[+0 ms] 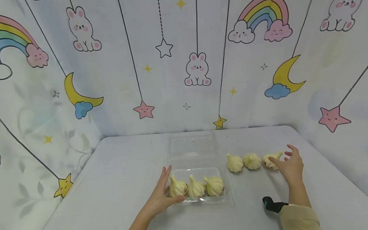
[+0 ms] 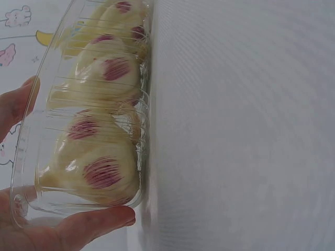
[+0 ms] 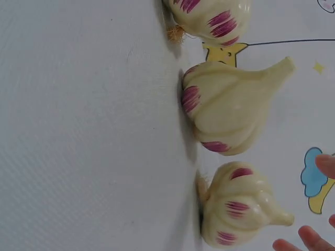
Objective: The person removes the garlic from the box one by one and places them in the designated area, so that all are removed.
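Note:
A clear plastic box [image 1: 202,199] with its lid open holds a row of three garlic bulbs [image 1: 196,187]; purple streaks show on these bulbs [image 2: 102,157] through the wall in the left wrist view. My left hand [image 1: 159,197] holds the box at its left end, thumb along the front wall and fingers at the side and back. To the right, my right hand [image 1: 290,165] hovers by the rightmost loose garlic bulb [image 1: 269,162], thumb and fingers spread. In the right wrist view its fingertips [image 3: 311,238] stand apart from the nearest bulb [image 3: 238,206].
Two more loose garlic bulbs, a middle one [image 1: 252,161] and a left one [image 1: 235,163], lie right of the box on the white table [image 1: 119,171]. The transparent lid [image 1: 191,145] lies folded back behind the box. A patterned cloth [image 1: 171,88] hangs behind the table.

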{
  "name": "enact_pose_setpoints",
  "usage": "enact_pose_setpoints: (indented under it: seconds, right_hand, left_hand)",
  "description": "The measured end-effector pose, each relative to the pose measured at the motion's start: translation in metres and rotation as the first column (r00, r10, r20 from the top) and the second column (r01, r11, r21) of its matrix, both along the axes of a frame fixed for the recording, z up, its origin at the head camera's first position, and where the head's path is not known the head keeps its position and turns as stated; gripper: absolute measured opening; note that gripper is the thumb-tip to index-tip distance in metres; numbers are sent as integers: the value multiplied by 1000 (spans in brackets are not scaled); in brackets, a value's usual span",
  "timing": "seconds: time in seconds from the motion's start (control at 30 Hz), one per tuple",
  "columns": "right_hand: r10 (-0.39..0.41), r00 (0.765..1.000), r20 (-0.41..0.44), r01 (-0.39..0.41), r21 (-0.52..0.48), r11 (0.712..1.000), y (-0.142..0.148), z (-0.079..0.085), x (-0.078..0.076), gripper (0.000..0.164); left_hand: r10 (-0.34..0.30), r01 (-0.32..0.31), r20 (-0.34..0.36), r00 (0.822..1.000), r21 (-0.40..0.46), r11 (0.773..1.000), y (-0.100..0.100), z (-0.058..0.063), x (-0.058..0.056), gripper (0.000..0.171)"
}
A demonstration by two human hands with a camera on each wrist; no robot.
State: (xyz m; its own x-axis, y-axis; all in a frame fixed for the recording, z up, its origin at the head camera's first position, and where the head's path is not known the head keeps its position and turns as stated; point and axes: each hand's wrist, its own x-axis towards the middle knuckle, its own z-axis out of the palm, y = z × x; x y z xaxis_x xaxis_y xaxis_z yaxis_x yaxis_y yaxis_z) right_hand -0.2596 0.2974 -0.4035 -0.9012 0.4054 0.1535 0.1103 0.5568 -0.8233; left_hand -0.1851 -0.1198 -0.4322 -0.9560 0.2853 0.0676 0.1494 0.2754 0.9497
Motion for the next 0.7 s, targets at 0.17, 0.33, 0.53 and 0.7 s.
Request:
enact_pose_setpoints:
  seconds: [0.17, 0.33, 0.53, 0.7]
  right_hand:
    - [-9, 1000, 20, 8, 51, 999, -5, 7, 4, 84]
    - [24, 998, 57, -29, 90, 996, -11, 14, 10, 87]
    - [60, 997, 40, -64, 108, 992, -21, 27, 18, 89]
    - [117, 993, 21, -119, 125, 985, -33, 40, 23, 91]
  left_hand:
    - [-11, 11, 3, 1000, 7, 1000, -1, -1, 1, 109]
    - [-12, 12, 6, 1000, 5, 1000, -1, -2, 3, 109]
    - [-3, 3, -8, 1000, 0, 1000, -2, 0, 2, 108]
    - [-9, 9, -9, 1000, -1, 1000, -1, 0, 1, 108]
